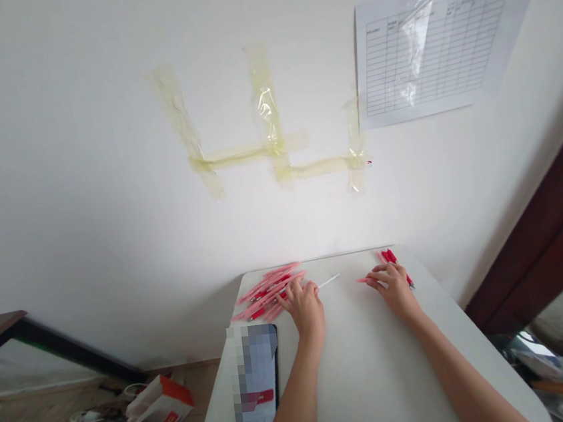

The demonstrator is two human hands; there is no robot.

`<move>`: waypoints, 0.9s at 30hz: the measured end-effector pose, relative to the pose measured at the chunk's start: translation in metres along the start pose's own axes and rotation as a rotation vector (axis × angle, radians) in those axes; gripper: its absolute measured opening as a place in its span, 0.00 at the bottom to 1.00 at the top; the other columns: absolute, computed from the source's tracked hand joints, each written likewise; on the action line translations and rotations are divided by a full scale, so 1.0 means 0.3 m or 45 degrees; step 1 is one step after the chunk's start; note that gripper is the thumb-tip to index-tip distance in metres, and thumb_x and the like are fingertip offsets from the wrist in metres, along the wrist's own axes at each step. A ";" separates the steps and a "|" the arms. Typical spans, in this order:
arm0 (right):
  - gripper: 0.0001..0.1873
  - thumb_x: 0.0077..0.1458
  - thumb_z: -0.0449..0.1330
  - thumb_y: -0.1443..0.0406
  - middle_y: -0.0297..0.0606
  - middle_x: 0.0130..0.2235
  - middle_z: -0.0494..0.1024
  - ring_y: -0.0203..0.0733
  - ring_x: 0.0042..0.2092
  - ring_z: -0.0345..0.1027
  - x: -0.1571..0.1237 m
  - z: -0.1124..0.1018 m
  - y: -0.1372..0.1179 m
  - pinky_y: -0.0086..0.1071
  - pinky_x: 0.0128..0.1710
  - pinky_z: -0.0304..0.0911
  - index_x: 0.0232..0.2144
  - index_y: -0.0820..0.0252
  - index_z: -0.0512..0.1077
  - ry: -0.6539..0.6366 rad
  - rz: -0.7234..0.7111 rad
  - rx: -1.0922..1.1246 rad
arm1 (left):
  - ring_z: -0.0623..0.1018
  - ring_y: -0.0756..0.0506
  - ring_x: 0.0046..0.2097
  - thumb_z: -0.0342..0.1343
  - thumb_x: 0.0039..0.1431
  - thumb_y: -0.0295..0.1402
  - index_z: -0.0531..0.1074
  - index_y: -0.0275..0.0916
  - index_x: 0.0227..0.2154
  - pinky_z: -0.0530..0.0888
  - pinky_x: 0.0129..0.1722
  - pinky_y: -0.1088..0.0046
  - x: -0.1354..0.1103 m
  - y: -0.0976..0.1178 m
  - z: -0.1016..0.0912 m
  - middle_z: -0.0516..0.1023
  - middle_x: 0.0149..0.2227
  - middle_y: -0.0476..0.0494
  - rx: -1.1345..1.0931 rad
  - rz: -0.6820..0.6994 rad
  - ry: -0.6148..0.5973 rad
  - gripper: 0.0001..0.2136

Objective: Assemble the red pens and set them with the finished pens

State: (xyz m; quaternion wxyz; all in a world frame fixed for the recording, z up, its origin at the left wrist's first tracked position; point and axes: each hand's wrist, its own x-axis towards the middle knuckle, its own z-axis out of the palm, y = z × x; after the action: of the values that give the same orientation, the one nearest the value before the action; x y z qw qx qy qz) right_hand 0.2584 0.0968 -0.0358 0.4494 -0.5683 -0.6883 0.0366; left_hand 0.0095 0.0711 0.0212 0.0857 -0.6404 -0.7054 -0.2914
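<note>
a person's two bare forearms reach across a white table [372,362] toward its far edge. a loose pile of pink pens [267,292] fans out at the far left corner, slim translucent barrels with red ends, lying at slightly differing angles and overlapping.

the left hand [306,308] rests knuckles up at the pile's right end, fingers bent and pressed together over the nearest pens. a thin white refill [329,281] juts out from its fingertips toward the far edge, but it is not clear whether the hand pinches it or it simply lies there.

the right hand [394,288] lies near the far right corner, fingers loosely spread and tips down on the table, the forefinger touching a short pink piece [362,280]. a few red pens [389,256] lie just beyond and under its fingers. bare tabletop separates the two hands.

a white wall [79,158] rises straight behind the far edge, carrying a printed grid sheet [433,47] and strips of yellowed tape [268,125]. a dark brown door frame [550,230] stands to the right and a dark side table [2,327] to the left. a phone [256,381] lies along the left edge, just beside the left forearm, its screen blurred. white and orange paper bags [158,402] sit on the floor below.
</note>
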 end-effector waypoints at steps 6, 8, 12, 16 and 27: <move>0.18 0.64 0.55 0.50 0.42 0.45 0.75 0.55 0.55 0.61 -0.002 0.005 0.004 0.53 0.57 0.61 0.38 0.47 0.82 -0.002 -0.004 -0.032 | 0.66 0.37 0.62 0.56 0.60 0.29 0.79 0.48 0.36 0.52 0.65 0.32 0.000 -0.003 0.002 0.72 0.57 0.45 0.044 -0.034 -0.027 0.08; 0.17 0.64 0.55 0.50 0.42 0.45 0.75 0.55 0.55 0.61 -0.003 0.006 0.003 0.53 0.57 0.61 0.37 0.47 0.82 0.002 -0.006 -0.044 | 0.65 0.36 0.62 0.56 0.60 0.29 0.79 0.47 0.37 0.52 0.65 0.31 -0.001 -0.004 0.003 0.72 0.57 0.44 0.063 -0.044 -0.043 0.08; 0.18 0.64 0.55 0.48 0.42 0.45 0.76 0.54 0.54 0.62 -0.003 0.003 -0.002 0.54 0.57 0.61 0.37 0.47 0.82 0.011 -0.018 -0.053 | 0.64 0.35 0.63 0.57 0.60 0.30 0.79 0.47 0.37 0.50 0.65 0.31 -0.005 -0.002 0.008 0.71 0.58 0.43 0.083 -0.033 -0.068 0.07; 0.21 0.63 0.54 0.47 0.43 0.44 0.76 0.56 0.54 0.61 -0.003 0.003 -0.009 0.55 0.56 0.61 0.37 0.48 0.82 -0.002 -0.032 -0.046 | 0.64 0.34 0.63 0.59 0.59 0.31 0.79 0.46 0.37 0.50 0.65 0.30 -0.012 0.003 0.015 0.71 0.57 0.42 0.073 -0.015 -0.067 0.06; 0.24 0.62 0.55 0.44 0.46 0.42 0.77 0.58 0.54 0.60 0.000 0.003 -0.024 0.57 0.56 0.60 0.37 0.51 0.83 0.036 -0.045 0.000 | 0.66 0.36 0.61 0.67 0.54 0.37 0.81 0.54 0.35 0.47 0.65 0.31 -0.043 0.060 0.038 0.74 0.55 0.48 -0.191 0.347 -0.248 0.05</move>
State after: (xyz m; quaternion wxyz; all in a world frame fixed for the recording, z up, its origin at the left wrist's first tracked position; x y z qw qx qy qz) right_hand 0.2524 0.0948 -0.0323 0.4596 -0.5566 -0.6918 0.0208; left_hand 0.0316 0.0662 0.0109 0.0077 -0.7597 -0.5935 -0.2655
